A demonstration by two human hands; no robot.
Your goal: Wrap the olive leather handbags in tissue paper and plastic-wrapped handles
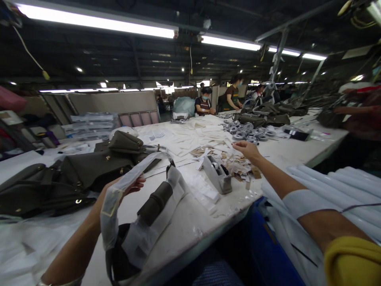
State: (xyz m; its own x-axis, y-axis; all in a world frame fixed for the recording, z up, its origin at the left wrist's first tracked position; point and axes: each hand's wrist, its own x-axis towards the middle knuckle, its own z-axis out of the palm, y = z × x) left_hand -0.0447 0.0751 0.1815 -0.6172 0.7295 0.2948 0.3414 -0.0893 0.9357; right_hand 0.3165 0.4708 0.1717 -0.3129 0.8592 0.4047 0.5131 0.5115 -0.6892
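Observation:
A dark olive handbag [156,203] with white tissue wrapping stands near the table's front edge. Its long strap [132,174], sheathed in translucent white wrap, arches up from it. My left hand [133,186] is closed around the strap, which hides the thumb and most of the palm. Farther right, my right hand [247,150] reaches over a heap of paper and cardboard scraps [241,167]. Its thumb and fingers are pinched together; anything between them is too small to name. A grey tape dispenser [218,174] sits on the table between my hands.
More olive bags [89,171] lie at left. White sheets [190,135] spread across the table's middle, with grey rolled straps [244,131] beyond. White rolls [336,186] and a blue bin [268,238] are at right. People [204,103] work at the far end.

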